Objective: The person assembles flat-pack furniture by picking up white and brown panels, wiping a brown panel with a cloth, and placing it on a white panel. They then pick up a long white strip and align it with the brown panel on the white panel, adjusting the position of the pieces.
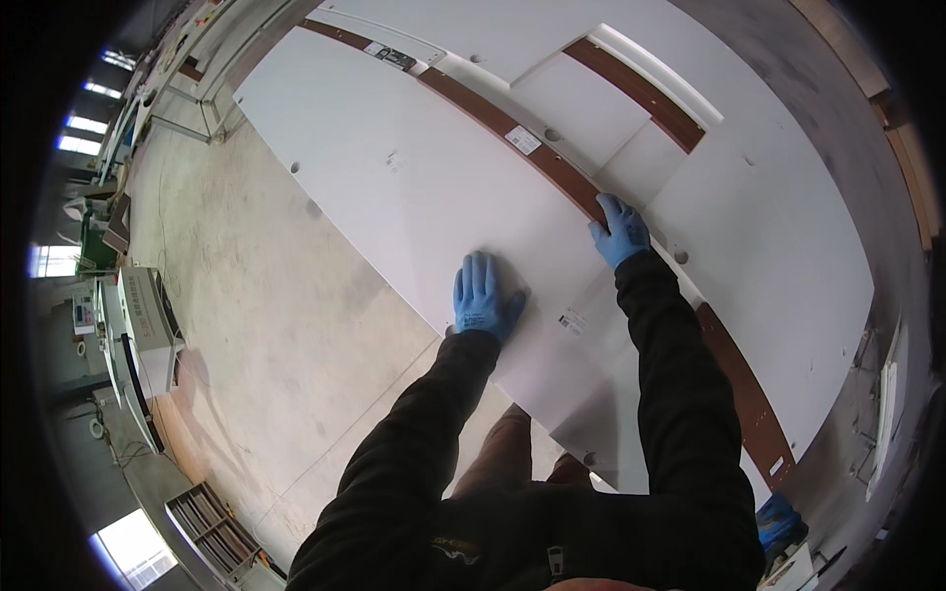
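A long white panel [365, 158] stretches diagonally in front of me, with round holes and small paper labels on its face. My left hand [481, 297], in a blue glove, lies flat on it near the left edge, fingers stretched out. A brown strip [473, 106] runs along the panel's right side and carries white labels. On that strip my right hand [623, 232], also gloved in blue, has its fingers bent over the edge and the thumb on the near side. The fingertips are partly hidden.
Right of the strip lies a larger white panel [788, 236] with a rectangular recess and another brown strip [641, 94]. A metal frame [187, 113] stands far left, a white machine [148, 325] at left, a slatted rack [217, 527] lower left. A crumpled blue thing [778, 524] shows lower right.
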